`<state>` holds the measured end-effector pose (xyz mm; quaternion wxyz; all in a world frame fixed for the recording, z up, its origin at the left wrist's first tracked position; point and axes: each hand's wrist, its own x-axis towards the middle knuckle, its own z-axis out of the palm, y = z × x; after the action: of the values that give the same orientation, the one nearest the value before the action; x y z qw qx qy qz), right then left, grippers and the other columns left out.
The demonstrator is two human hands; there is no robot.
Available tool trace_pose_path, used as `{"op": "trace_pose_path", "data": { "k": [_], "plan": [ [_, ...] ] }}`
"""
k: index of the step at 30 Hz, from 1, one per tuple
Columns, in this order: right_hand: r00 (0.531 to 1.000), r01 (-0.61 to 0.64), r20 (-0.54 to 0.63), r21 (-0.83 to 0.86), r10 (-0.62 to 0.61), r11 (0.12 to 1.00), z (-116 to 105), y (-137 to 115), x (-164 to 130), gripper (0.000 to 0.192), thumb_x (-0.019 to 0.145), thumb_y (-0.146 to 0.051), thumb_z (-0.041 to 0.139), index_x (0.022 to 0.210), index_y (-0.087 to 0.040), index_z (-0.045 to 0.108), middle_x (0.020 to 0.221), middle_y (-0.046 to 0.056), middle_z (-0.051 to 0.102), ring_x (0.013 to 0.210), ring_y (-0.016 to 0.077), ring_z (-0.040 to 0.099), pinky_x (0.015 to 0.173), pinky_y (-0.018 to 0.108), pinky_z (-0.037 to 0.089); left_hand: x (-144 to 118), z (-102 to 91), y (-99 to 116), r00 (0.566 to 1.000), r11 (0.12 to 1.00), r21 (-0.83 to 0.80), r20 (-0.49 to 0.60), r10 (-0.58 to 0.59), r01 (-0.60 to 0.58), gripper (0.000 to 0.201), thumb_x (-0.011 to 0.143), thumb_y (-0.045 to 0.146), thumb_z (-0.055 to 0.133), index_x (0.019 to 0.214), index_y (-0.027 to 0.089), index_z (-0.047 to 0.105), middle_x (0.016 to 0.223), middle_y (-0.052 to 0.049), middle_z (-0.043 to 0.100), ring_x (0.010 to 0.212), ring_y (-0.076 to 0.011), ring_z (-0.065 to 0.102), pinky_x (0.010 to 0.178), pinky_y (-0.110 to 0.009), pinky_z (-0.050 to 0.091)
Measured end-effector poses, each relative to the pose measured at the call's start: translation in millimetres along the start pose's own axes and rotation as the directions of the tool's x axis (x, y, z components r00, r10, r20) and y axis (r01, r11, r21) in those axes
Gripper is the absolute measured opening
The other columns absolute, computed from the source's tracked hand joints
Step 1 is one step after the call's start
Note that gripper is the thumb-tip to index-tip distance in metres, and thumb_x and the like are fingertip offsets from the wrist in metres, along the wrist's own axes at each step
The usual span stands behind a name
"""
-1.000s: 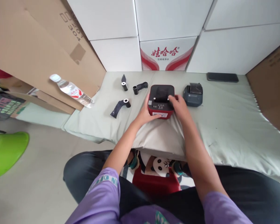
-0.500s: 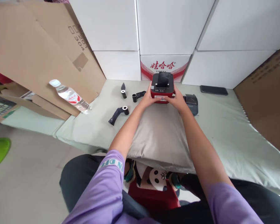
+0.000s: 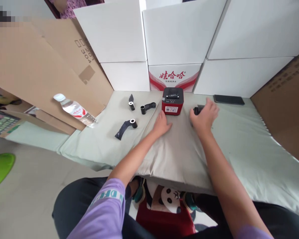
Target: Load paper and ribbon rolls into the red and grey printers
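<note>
your left hand (image 3: 161, 123) rests empty near the red printer (image 3: 172, 101); your right hand (image 3: 204, 114), fingers spread, covers the dark printer (image 3: 196, 110).

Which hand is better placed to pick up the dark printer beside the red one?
Probably the right hand: it already covers the dark printer. The left hand rests before the red printer.

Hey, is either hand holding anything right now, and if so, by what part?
Nothing is clearly held. The left hand rests open on the cloth before the red printer. The right hand covers the dark printer; grip unclear.
</note>
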<state>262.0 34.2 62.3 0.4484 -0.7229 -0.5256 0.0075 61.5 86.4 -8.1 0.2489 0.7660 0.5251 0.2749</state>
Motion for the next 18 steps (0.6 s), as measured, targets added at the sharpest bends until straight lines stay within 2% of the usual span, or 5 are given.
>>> {"op": "trace_pose_path", "data": {
  "k": [2, 5, 8, 12, 18],
  "plan": [
    [0.989, -0.145, -0.018, -0.166, 0.144, 0.975, -13.5, 14.1, -9.9, 0.106, 0.077, -0.047, 0.077, 0.166, -0.009, 0.033, 0.166, 0.035, 0.036, 0.154, 0.0571, 0.034, 0.121, 0.079, 0.032, -24.0, 2.7, 10.6, 0.999, 0.99, 0.138, 0.017, -0.04, 0.037, 0.08, 0.097, 0.039, 0.063, 0.165, 0.007, 0.038, 0.177, -0.028, 0.032, 0.17, -0.0415, 0.024, 0.14, -0.063, 0.017],
    [0.96, -0.252, 0.053, -0.271, 0.276, 0.929, -15.2, 32.4, -17.8, 0.125, 0.069, -0.049, 0.083, 0.169, -0.004, 0.023, 0.16, 0.038, 0.038, 0.146, 0.057, 0.046, 0.119, 0.075, 0.037, -39.9, -2.7, 23.0, 0.998, 0.975, 0.222, 0.058, -0.032, 0.018, 0.066, 0.1, 0.039, 0.059, 0.157, 0.007, 0.051, 0.175, -0.025, 0.038, 0.169, -0.0414, 0.029, 0.139, -0.063, 0.02],
    [0.962, -0.21, 0.115, -0.261, 0.246, 0.942, -9.1, 38.3, -18.2, 0.127, 0.069, -0.045, 0.081, 0.171, -0.006, 0.016, 0.151, 0.034, 0.048, 0.138, 0.0521, 0.054, 0.116, 0.068, 0.044, -38.0, -13.3, 25.3, 0.998, 0.977, 0.207, 0.054, 0.032, -0.042, 0.049, 0.1, 0.031, 0.058, 0.142, 0.008, 0.066, 0.168, -0.024, 0.05, 0.162, -0.0378, 0.043, 0.136, -0.056, 0.029],
    [0.961, -0.213, 0.123, -0.233, 0.246, 0.949, -10.5, 27.8, -21.0, 0.129, 0.067, -0.042, 0.079, 0.172, -0.005, 0.014, 0.143, 0.031, 0.053, 0.135, 0.0517, 0.055, 0.114, 0.066, 0.046, -33.8, -21.9, 20.5, 0.995, 0.994, 0.088, -0.072, 0.076, -0.07, 0.029, 0.101, 0.025, 0.056, 0.12, 0.018, 0.076, 0.138, -0.015, 0.075, 0.137, -0.0323, 0.066, 0.12, -0.051, 0.048],
    [0.961, -0.19, 0.187, -0.098, 0.205, 0.977, -20.9, -5.2, -45.4, 0.129, 0.064, -0.051, 0.08, 0.172, -0.019, 0.019, 0.142, 0.026, 0.055, 0.13, 0.0504, 0.059, 0.105, 0.067, 0.052, -32.3, -26.1, 15.5, 0.97, 0.994, -0.056, -0.229, 0.083, -0.098, 0.029, 0.107, 0.032, 0.048, 0.109, 0.022, 0.075, 0.115, -0.009, 0.08, 0.114, -0.0262, 0.073, 0.106, -0.042, 0.053]
  ]
}}
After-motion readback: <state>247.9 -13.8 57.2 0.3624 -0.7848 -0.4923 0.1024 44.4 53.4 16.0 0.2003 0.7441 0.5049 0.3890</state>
